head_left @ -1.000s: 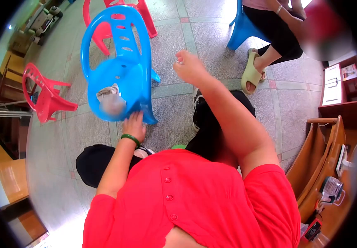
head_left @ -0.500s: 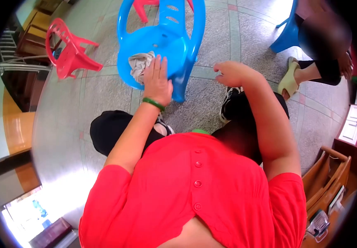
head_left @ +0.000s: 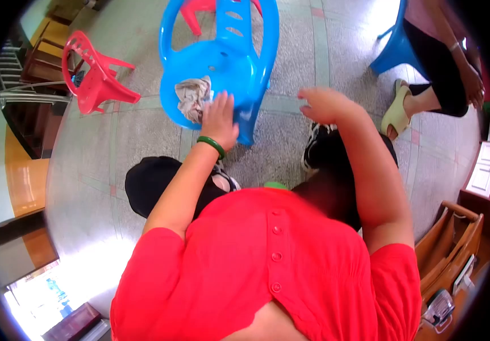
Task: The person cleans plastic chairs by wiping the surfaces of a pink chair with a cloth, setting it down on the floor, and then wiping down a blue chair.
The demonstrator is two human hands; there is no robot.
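A blue plastic armchair (head_left: 236,67) stands in front of me, and a crumpled greyish cloth (head_left: 194,95) lies on its seat. My left hand (head_left: 220,122), with a green bangle (head_left: 212,146) on the wrist, is held over the seat's near edge beside the cloth. Its fingers are stretched out and it grips nothing; whether the fingertips touch the cloth, I cannot tell. To the right of the chair, my right hand (head_left: 322,106) hangs above the floor. Its fingers are loosely bent and apart, with nothing visible in them.
A red plastic chair (head_left: 94,85) stands at the left, and another red chair (head_left: 192,14) is partly hidden behind the blue one. At the upper right a person (head_left: 446,74) sits on a blue chair (head_left: 395,55). A wooden rack (head_left: 449,250) stands at lower right.
My left hand has drawn back slightly toward me, uncovering more of the cloth. My right hand has barely moved. The seated person's head has gone out of view.
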